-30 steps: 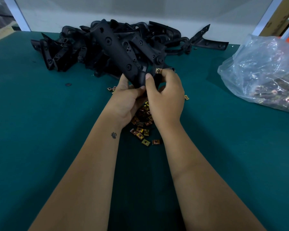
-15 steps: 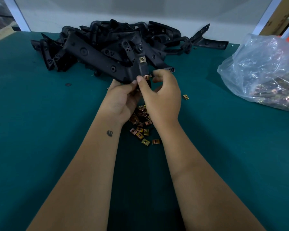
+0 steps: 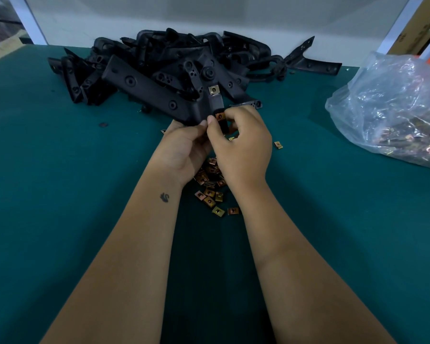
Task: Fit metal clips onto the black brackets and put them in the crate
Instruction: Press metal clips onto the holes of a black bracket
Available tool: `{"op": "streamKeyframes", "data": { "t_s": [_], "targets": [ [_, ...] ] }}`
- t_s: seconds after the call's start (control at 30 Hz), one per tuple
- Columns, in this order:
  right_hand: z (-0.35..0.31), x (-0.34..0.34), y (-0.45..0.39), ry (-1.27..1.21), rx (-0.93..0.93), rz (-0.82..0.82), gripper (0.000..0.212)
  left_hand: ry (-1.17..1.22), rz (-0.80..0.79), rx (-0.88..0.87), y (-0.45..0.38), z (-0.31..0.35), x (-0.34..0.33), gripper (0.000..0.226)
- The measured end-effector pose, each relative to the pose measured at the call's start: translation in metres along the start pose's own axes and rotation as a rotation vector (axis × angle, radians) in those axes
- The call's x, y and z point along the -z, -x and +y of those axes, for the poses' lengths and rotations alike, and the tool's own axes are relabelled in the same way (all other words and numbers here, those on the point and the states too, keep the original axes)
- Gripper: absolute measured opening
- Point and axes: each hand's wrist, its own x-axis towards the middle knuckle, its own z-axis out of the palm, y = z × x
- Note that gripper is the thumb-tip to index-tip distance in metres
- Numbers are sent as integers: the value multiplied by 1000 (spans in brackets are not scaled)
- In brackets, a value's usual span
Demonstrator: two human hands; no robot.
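A long black bracket (image 3: 157, 91) is held above the green table, its near corner gripped from below by my left hand (image 3: 184, 147). One brass clip (image 3: 213, 90) sits on the bracket's upright tab. My right hand (image 3: 241, 142) pinches a second brass clip (image 3: 220, 116) between thumb and forefinger against the lower end of that tab. Under both hands lies a small heap of loose brass clips (image 3: 210, 194). No crate is in view.
A pile of black brackets (image 3: 184, 53) fills the back of the green table (image 3: 60, 194). A clear plastic bag of clips (image 3: 395, 110) lies at the right. A single clip (image 3: 278, 145) lies right of my hands. A white wall runs behind.
The bracket has been turned so its long arm points left, and a first clip now shows on its tab. My right hand has shifted to a second clip lower on the tab.
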Motion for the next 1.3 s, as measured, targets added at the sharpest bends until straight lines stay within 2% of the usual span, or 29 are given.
{"op": "streamKeyframes", "data": {
  "t_s": [0.23, 0.43, 0.53, 0.6, 0.73, 0.87, 1.0, 1.1, 1.2, 1.3],
  "targets": [
    [-1, -1, 1, 15, 21, 10, 17, -40, 15, 29, 1, 1, 0, 40],
    [0, -2, 0, -21, -47, 12, 19, -137, 22, -46, 1, 3, 0, 28],
    [0, -2, -1, -62, -77, 11, 17, -216, 76, -121, 1, 3, 1, 22],
    [1, -1, -1, -115, -122, 1, 14, -273, 108, -177, 0, 2, 0, 13],
    [3, 5, 0, -235, -234, -29, 10, -325, 195, -228, 2, -2, -2, 19],
    [5, 14, 5, -342, -395, -29, 9, -396, 176, -245, 12, -4, -7, 16],
    [0, 38, 6, -626, -566, 62, 5, -375, 144, -225, 27, -13, -28, 9],
    [0, 64, 7, -824, -667, 27, 19, -404, 148, -206, 39, -28, -55, 7],
    [4, 99, 11, -902, -687, 92, 16, -453, 122, -158, 54, -48, -89, 8],
    [15, 145, 17, -864, -706, 210, 12, -412, 95, -70, 70, -70, -124, 5]
  ]
}}
